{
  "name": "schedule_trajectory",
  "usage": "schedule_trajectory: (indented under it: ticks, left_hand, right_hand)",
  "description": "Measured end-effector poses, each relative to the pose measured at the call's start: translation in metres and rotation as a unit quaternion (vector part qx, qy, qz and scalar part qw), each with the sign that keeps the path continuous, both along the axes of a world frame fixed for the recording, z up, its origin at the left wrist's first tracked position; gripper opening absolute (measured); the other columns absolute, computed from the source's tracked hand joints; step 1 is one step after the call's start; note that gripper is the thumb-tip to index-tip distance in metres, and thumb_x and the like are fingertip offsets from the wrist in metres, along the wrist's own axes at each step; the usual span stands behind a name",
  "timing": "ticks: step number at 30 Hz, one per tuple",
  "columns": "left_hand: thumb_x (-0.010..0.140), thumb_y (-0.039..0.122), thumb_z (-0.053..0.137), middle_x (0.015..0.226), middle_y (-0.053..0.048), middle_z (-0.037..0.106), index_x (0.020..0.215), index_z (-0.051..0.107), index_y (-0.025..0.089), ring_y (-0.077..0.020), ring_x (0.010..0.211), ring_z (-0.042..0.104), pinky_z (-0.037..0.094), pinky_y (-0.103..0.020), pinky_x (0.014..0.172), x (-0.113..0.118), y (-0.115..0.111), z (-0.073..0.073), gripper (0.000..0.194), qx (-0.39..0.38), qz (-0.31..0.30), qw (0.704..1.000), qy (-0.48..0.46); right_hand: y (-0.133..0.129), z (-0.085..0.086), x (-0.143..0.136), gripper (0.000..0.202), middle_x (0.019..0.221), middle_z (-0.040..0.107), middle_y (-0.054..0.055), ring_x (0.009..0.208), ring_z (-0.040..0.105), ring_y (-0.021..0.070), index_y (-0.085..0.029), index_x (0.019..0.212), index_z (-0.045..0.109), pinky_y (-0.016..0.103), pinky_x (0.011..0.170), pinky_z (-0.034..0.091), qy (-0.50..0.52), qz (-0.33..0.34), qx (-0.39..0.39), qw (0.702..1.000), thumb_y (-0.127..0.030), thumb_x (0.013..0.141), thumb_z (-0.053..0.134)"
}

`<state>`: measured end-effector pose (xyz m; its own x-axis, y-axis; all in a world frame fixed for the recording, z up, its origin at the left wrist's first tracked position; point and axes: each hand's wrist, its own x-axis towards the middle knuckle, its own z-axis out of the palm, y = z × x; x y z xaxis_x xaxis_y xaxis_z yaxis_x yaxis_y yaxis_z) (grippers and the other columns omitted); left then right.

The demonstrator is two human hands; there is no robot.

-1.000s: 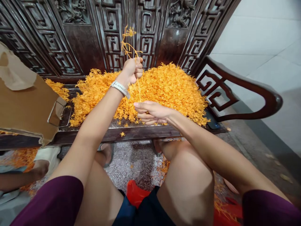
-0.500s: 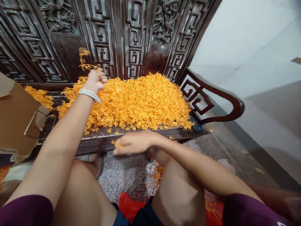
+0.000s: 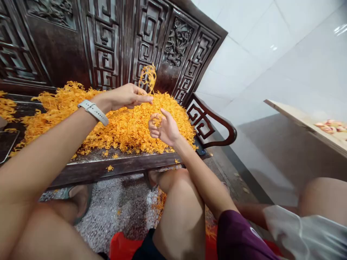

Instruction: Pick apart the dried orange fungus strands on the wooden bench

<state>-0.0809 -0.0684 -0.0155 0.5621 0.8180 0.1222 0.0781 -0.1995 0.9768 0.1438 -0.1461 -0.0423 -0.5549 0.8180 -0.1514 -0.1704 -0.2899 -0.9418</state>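
Note:
My left hand, with a white band on its wrist, is closed in a pinch above a heap of orange spidery pieces. A looped orange strand cluster stands up from its fingers. To the right and slightly lower, my right hand is held over the heap with its thumb apart and fingers loosely curled. I see nothing held in it. The two hands are close together without touching. The heap lies on the seat of a dark carved wooden bench.
At the bench's right end stands a curved armrest, with a dark flat object beside it. A wooden board bearing small pale pieces juts in at the right. Another person's knee is below it. Orange scraps lie on the speckled floor.
My left hand has swung right with the orange strand cluster. My right hand has risen from the bench's front edge to beside it. The view has turned right, bringing in the wooden board.

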Motion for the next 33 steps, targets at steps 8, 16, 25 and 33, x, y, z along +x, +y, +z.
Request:
schedule_trajectory:
  ticks: [8, 16, 25, 33]
  left_hand:
    - [0.075, 0.025, 0.09, 0.058, -0.002, 0.059, 0.078, 0.079, 0.014, -0.009, 0.052, 0.045, 0.027, -0.028, 0.053, 0.037, -0.026, -0.01, 0.016, 0.052, -0.021, 0.998, -0.018]
    - [0.085, 0.021, 0.084, 0.062, -0.002, 0.057, 0.078, 0.072, 0.016, -0.005, 0.046, 0.03, 0.017, -0.028, 0.05, 0.044, -0.014, -0.033, 0.015, -0.018, 0.001, 0.992, -0.123]
    - [0.093, 0.022, 0.077, 0.072, -0.004, 0.059, 0.084, 0.059, 0.02, -0.0079, 0.051, 0.04, 0.016, -0.026, 0.051, 0.052, -0.016, -0.036, 0.019, -0.088, 0.093, 0.981, -0.145]
    - [0.086, 0.028, 0.084, 0.068, -0.002, 0.05, 0.075, 0.066, 0.016, -0.0061, 0.051, 0.033, 0.014, -0.027, 0.051, 0.043, -0.012, -0.04, 0.024, -0.105, 0.01, 0.988, -0.116]
  right_hand:
    - [-0.004, 0.003, 0.001, 0.045, 0.065, 0.04, -0.005, 0.054, 0.026, 0.0122, -0.026, 0.091, 0.044, 0.026, 0.051, 0.029, -0.05, 0.018, 0.007, 0.999, -0.071, 0.095, 0.041]
    - [0.006, -0.008, -0.004, 0.037, 0.073, 0.049, -0.003, 0.056, 0.031, 0.0104, -0.024, 0.094, 0.054, 0.025, 0.054, 0.034, -0.055, -0.065, 0.026, 0.996, -0.06, 0.1, 0.055]
    - [0.021, -0.024, -0.004, 0.036, 0.075, 0.053, 0.0, 0.058, 0.042, 0.0095, -0.021, 0.085, 0.061, 0.025, 0.053, 0.037, -0.048, -0.184, 0.11, 0.976, -0.052, 0.102, 0.06]
    - [0.032, -0.028, -0.002, 0.042, 0.061, 0.04, -0.006, 0.051, 0.034, 0.0087, -0.022, 0.078, 0.056, 0.025, 0.051, 0.035, -0.079, -0.234, 0.136, 0.959, -0.057, 0.101, 0.061]
